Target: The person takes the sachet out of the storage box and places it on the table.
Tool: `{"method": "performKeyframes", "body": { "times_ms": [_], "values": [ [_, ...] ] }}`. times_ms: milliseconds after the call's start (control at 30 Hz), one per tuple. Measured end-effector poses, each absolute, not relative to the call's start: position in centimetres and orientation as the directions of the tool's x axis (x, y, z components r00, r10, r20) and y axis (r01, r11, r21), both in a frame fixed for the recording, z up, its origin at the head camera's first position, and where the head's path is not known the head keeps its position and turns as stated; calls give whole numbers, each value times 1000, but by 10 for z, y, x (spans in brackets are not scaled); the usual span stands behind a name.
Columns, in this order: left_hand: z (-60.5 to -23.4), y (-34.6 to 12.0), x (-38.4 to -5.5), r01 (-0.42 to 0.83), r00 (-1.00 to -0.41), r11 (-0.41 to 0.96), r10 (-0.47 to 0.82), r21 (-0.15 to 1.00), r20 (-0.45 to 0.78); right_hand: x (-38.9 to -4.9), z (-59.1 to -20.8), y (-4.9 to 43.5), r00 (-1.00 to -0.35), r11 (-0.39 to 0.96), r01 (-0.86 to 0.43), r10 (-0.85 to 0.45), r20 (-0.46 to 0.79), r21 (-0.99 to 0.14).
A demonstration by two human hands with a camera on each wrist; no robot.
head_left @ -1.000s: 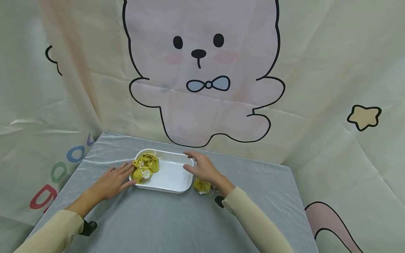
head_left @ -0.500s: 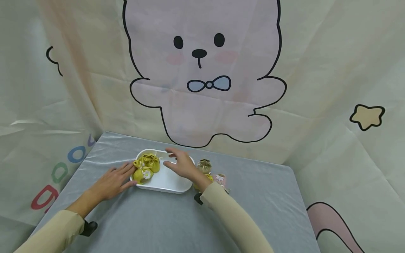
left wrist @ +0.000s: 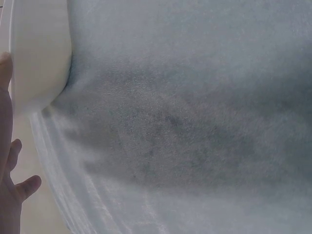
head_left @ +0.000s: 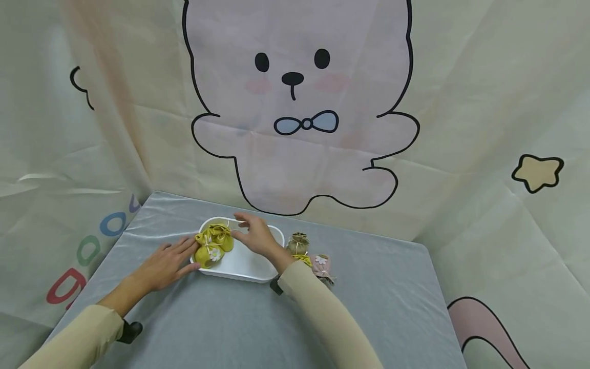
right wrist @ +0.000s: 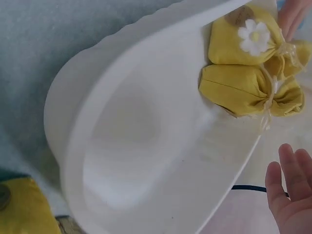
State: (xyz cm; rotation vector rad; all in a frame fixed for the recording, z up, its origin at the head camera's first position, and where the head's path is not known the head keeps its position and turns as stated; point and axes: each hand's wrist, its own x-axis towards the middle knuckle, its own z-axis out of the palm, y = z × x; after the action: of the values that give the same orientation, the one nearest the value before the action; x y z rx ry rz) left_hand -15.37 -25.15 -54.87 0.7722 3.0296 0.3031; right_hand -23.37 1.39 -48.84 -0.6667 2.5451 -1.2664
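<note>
A white oval-cornered tray (head_left: pixel 244 262) lies on the grey cloth. Two yellow drawstring pouches sit together in its left end: a front pouch with a white flower (head_left: pixel 206 254) and a plain pouch (right wrist: pixel 234 87) beside it. My left hand (head_left: pixel 166 265), fingers extended, rests against the tray's left edge; its thumb touches the tray wall in the left wrist view. Over the tray's far side hovers my right hand (head_left: pixel 258 237), fingers spread and relaxed, holding nothing. Its fingertips are close to the plain pouch in the head view.
Right of the tray stand a khaki pouch (head_left: pixel 298 243), another yellow pouch (right wrist: pixel 27 207) and a pink pouch with a white flower (head_left: pixel 321 264), partly behind the right sleeve. A printed cloth wall (head_left: pixel 442 205) rises behind the table.
My right hand has moved left from the tray's right end to above its middle, uncovering the khaki and pink pouches. My left hand stays at the tray's left edge.
</note>
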Motion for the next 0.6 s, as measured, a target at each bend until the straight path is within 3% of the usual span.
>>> {"method": "performKeyframes", "body": {
  "times_ms": [333,600],
  "values": [
    [-550,-253,-154,476,-878,858,477,191,44,-239,-502,-2,-862,459,-307,-506,39,-834],
    [-550,-252,-154,461,-885,867,465,192,23,-239,-507,-9,-878,514,-274,-479,-7,-813]
  ]
}}
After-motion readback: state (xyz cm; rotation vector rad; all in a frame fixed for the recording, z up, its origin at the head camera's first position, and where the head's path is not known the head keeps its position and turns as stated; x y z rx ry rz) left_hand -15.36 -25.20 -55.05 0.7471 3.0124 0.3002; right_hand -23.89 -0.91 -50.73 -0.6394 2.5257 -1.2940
